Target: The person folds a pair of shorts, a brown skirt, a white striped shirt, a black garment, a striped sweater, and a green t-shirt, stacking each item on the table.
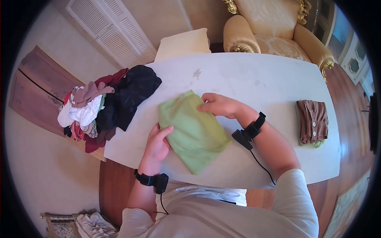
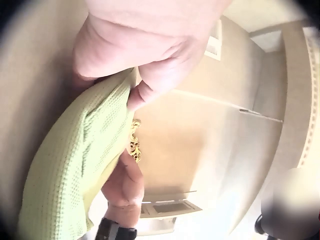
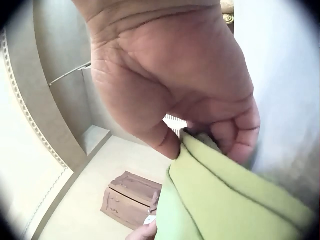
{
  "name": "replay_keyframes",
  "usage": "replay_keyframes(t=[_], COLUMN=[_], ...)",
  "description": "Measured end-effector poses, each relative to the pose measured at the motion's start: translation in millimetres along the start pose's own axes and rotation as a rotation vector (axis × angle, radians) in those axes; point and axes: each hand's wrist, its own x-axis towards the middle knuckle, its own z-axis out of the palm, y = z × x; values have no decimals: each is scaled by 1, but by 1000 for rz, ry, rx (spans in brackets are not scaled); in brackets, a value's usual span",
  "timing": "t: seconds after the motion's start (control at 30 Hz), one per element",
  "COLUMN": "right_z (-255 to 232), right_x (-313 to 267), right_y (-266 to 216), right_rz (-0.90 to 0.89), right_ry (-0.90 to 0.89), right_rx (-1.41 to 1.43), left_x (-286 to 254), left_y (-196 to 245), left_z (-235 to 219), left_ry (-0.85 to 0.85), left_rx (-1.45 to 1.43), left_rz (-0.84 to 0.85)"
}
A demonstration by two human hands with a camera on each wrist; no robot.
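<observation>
A light green folded cloth garment (image 1: 194, 133) is held up between both hands over the near part of the white table. My left hand (image 1: 158, 142) grips its left edge, thumb on top and the other fingers underneath. At the upper right edge, my right hand (image 1: 220, 106) pinches the fabric between thumb and curled fingers. The left wrist view shows the textured green fabric (image 2: 65, 165) hanging from the left thumb and fingers. In the right wrist view, several folded layers (image 3: 225, 195) run down from the right hand's pinch (image 3: 185, 90).
A heap of mixed clothes, with a black garment (image 1: 133, 93) on its right, lies at the table's left end. A folded brown buttoned garment (image 1: 312, 121) rests on green cloth at the right. A gold armchair (image 1: 278, 31) stands beyond the white table (image 1: 254, 75).
</observation>
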Motion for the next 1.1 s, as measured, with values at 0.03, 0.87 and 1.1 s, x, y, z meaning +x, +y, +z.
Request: replay_keyframes(t=[0.03,0.87,1.1], right_z=[1,17,17], right_x=[-1,-67,-62], right_y=[-2,-82,-78], right_rz=[-36,-519,-516], right_ry=[4,186,239], right_rx=[30,-368,-305], left_x=[-1,-16,-8], left_y=[3,60,57], left_z=[4,22,12], left_ry=[54,31,-66], left_rx=[25,692,649], left_rz=[76,392,367])
